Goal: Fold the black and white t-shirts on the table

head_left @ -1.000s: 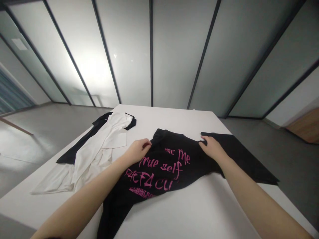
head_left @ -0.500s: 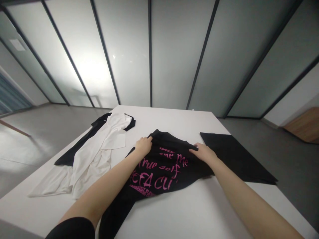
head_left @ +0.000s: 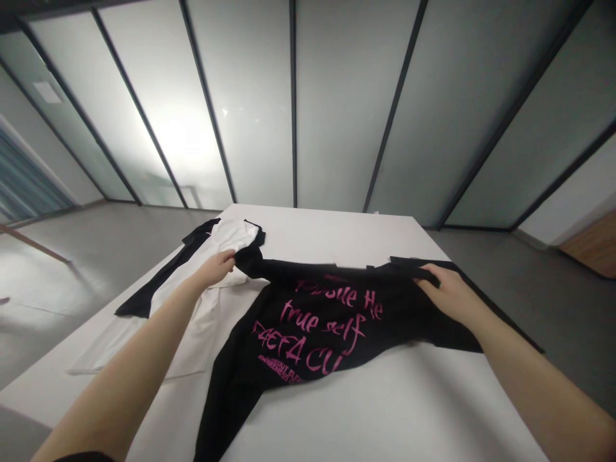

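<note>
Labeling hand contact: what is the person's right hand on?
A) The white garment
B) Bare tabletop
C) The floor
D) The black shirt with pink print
D: the right hand rests on the black shirt with pink lettering, on the side away from the white garment.

Under my left hand (head_left: 214,269) and my right hand (head_left: 450,295) lies a black knit T-shirt (head_left: 332,359) of soft matt cloth, its pink lettering (head_left: 322,324) a flat printed layer with a faint sheen. At the upper left of the frame, a creased white cloth garment (head_left: 192,340) lies over a black cloth garment (head_left: 166,282), both matt. The white tabletop (head_left: 366,410) looks smooth with a low sheen, the grey floor (head_left: 110,256) has a soft polish, and the frosted glass panels (head_left: 240,109) along the top of the frame look smooth and milky between thin dark metal frames (head_left: 397,102).
</note>
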`<state>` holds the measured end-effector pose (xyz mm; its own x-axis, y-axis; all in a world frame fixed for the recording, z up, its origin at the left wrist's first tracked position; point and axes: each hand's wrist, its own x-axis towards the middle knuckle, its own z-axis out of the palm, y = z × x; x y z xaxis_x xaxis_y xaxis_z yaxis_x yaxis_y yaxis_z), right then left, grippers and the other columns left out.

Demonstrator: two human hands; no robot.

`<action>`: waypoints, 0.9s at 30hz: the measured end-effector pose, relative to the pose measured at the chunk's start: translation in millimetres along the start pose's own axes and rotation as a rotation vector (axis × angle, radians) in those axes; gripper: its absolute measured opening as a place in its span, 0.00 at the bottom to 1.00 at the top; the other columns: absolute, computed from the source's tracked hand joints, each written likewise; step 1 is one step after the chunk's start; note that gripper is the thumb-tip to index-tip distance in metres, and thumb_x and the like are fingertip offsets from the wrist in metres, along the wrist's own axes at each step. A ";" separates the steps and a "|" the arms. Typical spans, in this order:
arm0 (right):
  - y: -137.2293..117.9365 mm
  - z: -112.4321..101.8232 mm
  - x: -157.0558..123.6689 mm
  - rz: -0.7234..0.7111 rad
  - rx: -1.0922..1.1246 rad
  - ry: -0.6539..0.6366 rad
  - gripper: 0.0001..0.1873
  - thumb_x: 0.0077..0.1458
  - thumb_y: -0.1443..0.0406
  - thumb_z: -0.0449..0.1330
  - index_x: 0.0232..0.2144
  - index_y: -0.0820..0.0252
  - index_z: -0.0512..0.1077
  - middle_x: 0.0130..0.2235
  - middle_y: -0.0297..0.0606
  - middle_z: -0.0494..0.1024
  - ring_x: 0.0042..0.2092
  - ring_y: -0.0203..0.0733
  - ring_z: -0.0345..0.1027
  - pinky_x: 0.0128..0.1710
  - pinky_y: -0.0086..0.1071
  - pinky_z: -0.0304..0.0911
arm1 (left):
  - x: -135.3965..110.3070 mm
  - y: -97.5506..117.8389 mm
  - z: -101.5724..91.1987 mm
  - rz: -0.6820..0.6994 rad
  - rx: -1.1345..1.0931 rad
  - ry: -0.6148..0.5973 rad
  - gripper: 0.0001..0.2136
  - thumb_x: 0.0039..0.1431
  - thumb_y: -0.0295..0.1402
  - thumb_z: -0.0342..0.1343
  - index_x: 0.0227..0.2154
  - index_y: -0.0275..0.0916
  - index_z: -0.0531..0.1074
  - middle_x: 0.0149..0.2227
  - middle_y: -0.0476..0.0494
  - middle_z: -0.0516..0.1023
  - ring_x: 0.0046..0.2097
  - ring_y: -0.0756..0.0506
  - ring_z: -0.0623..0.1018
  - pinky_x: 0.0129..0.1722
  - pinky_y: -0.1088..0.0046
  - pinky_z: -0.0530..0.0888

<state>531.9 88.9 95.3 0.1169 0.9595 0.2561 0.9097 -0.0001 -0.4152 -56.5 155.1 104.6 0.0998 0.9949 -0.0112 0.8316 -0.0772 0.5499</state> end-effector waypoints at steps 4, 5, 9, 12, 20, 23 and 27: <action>-22.8 7.4 -12.5 -0.108 0.164 -0.249 0.12 0.59 0.58 0.58 0.44 0.54 0.74 0.47 0.44 0.83 0.49 0.55 0.76 0.49 0.41 0.69 | -2.3 4.4 16.8 -0.053 0.261 0.321 0.15 0.57 0.30 0.50 0.47 0.39 0.73 0.49 0.34 0.79 0.55 0.34 0.77 0.57 0.56 0.74; -29.4 11.0 -16.4 -0.130 0.174 -0.340 0.12 0.58 0.59 0.59 0.43 0.54 0.74 0.46 0.43 0.83 0.48 0.54 0.76 0.49 0.40 0.69 | -2.8 10.6 24.2 -0.023 0.280 0.377 0.18 0.57 0.28 0.50 0.50 0.38 0.72 0.52 0.33 0.77 0.57 0.34 0.76 0.59 0.56 0.72; -56.3 24.2 -29.5 -0.237 0.157 -0.663 0.08 0.55 0.63 0.62 0.39 0.54 0.74 0.44 0.39 0.83 0.44 0.50 0.76 0.43 0.34 0.67 | 0.4 41.8 55.2 0.176 0.226 0.357 0.18 0.62 0.27 0.48 0.54 0.39 0.72 0.55 0.35 0.77 0.60 0.37 0.75 0.64 0.56 0.70; -76.8 31.2 -36.9 -0.268 0.101 -0.776 0.05 0.53 0.65 0.63 0.35 0.54 0.73 0.38 0.36 0.81 0.39 0.46 0.73 0.36 0.32 0.62 | 10.6 58.4 76.8 0.273 0.161 0.226 0.19 0.66 0.29 0.48 0.57 0.39 0.71 0.57 0.36 0.78 0.61 0.38 0.75 0.66 0.56 0.69; -124.8 47.8 -58.3 -0.326 0.020 -0.892 0.12 0.47 0.72 0.61 0.34 0.53 0.75 0.35 0.33 0.80 0.34 0.41 0.72 0.31 0.31 0.56 | 42.4 71.2 122.8 0.274 0.165 0.051 0.33 0.65 0.25 0.49 0.73 0.34 0.54 0.69 0.31 0.68 0.69 0.40 0.70 0.69 0.62 0.66; -136.5 53.1 -61.9 -0.253 0.053 -1.011 0.15 0.50 0.70 0.60 0.40 0.51 0.77 0.37 0.32 0.80 0.27 0.38 0.71 0.29 0.31 0.59 | 44.8 78.7 128.6 0.237 0.268 -0.062 0.35 0.64 0.29 0.52 0.74 0.40 0.54 0.72 0.35 0.65 0.70 0.38 0.70 0.67 0.60 0.69; -140.1 60.7 -62.0 -0.199 0.071 -1.051 0.14 0.54 0.68 0.60 0.42 0.50 0.77 0.36 0.33 0.81 0.24 0.38 0.70 0.27 0.33 0.62 | 35.1 90.4 131.9 0.122 0.365 -0.118 0.27 0.64 0.37 0.54 0.67 0.44 0.66 0.66 0.36 0.73 0.62 0.35 0.78 0.59 0.59 0.75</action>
<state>373.0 46.4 84.6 -0.4634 0.7016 -0.5414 0.8455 0.1672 -0.5070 94.2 174.6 43.7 0.2540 0.9645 -0.0719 0.9472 -0.2330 0.2205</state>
